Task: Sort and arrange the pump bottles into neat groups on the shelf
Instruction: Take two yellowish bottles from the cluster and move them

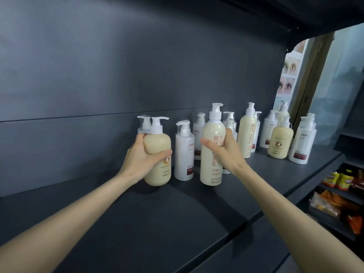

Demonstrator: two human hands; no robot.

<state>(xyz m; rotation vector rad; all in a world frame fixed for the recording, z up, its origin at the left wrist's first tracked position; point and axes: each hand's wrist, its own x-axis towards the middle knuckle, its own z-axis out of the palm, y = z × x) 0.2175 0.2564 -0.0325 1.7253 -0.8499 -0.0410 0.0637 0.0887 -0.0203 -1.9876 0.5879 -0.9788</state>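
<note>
The left hand (137, 156) curls around one short cream bottle (157, 170), and the right hand (226, 152) curls around one tall cream bottle (210, 134). Both bottles are upright at the middle of the shelf (137, 213). A second short cream bottle (280, 142), a second tall cream bottle (247, 133) and at least seven white bottles (184, 154) stand around and to the right, overlapping.

A shop before me: dark display shelf (177, 213) of pump bottles (280, 142), snack packets (338, 180) lower down, eyelash poster (289, 75) beside.

The left hand (140, 154) holds a short cream bottle (157, 154); the right hand (226, 152) holds a tall cream bottle (211, 154) on the dark shelf (157, 223)
</note>
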